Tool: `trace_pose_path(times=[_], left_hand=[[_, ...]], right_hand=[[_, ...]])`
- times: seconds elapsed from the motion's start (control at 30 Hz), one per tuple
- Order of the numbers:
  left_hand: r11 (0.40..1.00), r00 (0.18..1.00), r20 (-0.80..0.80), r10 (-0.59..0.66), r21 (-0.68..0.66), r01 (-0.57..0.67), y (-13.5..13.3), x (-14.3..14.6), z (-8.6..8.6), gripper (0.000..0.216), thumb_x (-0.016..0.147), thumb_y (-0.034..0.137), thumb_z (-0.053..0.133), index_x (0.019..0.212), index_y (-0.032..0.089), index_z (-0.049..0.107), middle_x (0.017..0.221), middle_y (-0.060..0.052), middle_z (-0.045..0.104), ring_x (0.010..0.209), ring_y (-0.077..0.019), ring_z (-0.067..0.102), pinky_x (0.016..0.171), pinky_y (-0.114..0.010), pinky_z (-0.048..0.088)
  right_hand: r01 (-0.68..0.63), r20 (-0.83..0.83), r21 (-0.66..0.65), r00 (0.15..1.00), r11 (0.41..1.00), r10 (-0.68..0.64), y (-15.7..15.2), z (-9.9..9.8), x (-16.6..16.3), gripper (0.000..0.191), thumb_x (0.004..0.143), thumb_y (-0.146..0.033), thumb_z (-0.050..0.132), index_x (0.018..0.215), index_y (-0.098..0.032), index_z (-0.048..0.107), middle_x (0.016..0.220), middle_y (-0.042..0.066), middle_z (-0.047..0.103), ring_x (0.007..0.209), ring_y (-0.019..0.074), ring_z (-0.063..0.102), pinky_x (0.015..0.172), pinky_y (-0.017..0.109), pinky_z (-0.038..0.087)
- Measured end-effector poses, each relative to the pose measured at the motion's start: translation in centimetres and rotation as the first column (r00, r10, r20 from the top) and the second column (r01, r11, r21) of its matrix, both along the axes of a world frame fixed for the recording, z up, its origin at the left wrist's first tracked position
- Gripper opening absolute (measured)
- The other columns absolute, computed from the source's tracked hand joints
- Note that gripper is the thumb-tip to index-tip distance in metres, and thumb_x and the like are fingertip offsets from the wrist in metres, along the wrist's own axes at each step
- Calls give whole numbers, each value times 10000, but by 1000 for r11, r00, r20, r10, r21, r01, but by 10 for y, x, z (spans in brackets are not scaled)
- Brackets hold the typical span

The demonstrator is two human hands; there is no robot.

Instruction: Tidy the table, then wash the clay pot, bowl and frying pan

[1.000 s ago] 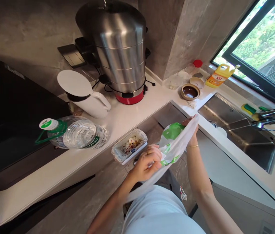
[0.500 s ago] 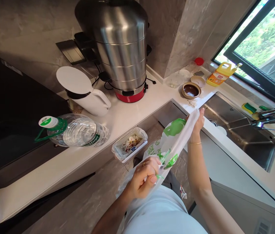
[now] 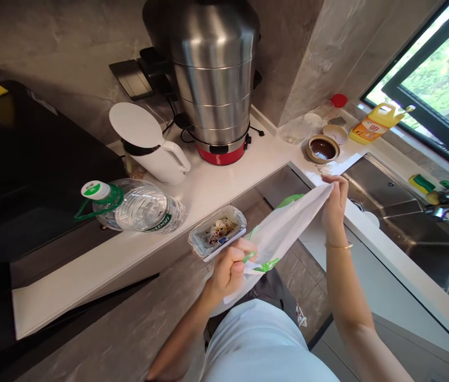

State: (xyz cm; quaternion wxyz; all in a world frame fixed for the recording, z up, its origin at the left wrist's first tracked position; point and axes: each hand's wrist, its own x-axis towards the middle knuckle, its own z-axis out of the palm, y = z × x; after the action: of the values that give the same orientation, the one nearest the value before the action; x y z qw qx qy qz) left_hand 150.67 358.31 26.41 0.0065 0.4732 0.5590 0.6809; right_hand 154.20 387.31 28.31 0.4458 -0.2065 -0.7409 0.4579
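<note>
A white plastic bag (image 3: 288, 223) with green print is stretched between my two hands in front of my body. My left hand (image 3: 230, 268) is closed round its lower left end, with a bit of green film poking out between the fingers. At the bag's upper right corner my right hand (image 3: 335, 204) pinches the edge, close to the counter by the sink. Just beyond my left hand is a lined waste bin (image 3: 198, 241) with food scraps (image 3: 224, 228) inside, below the counter edge.
On the counter (image 3: 224, 183) stand a large water bottle (image 3: 140, 207), a white kettle (image 3: 156, 154) with raised lid and a tall steel pot (image 3: 214, 79). A brown bowl (image 3: 323, 150) and yellow detergent jug (image 3: 373, 124) sit near the sink (image 3: 415, 233).
The bag is pulled straighter and tauter, its print now mostly turned away. My right hand has moved slightly right, my left slightly left. The view has shifted a little.
</note>
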Motion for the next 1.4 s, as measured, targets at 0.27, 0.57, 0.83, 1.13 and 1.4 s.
trace_pose_path(times=[0.27,0.57,0.83,1.13,1.4], left_hand=[[974,826,-520,-216,-171,147,-2,-46,49,348,992,440,244,777,215,400,604,28,530,526,-105,490,552,-249,372],[819,383,-849,-364,-487,-304,-13,-42,53,394,925,516,415,734,182,498,591,6,535,463,-142,491,456,-285,279],[876,347,-853,-390,-459,-146,-56,-13,92,318,863,348,603,609,181,511,490,41,412,456,-111,400,442,-274,289],[923,376,-875,-305,-369,-110,-78,-8,107,234,800,292,679,632,190,551,516,48,406,475,-92,362,426,-276,264],[892,309,-924,-225,-323,-317,-67,-17,99,234,852,299,624,668,181,540,510,50,402,490,-107,382,496,-294,296]], right_hand=[[-787,701,605,598,121,389,-90,56,29,367,827,-580,571,958,-256,684,1337,71,542,1316,319,375,1123,572,132],[-911,905,387,347,-141,246,-92,33,6,284,921,-186,504,668,-155,630,723,53,595,606,124,471,601,292,345],[-809,802,555,457,-195,385,-115,73,56,303,914,-135,504,613,-170,522,722,30,509,656,141,426,590,310,294],[-808,787,555,434,-199,438,-110,91,77,128,874,-223,581,777,-204,662,1196,69,611,1180,246,452,972,447,368],[-829,671,559,452,-1,588,-121,104,76,149,894,-338,578,873,-214,657,1008,76,664,980,197,556,913,362,442]])
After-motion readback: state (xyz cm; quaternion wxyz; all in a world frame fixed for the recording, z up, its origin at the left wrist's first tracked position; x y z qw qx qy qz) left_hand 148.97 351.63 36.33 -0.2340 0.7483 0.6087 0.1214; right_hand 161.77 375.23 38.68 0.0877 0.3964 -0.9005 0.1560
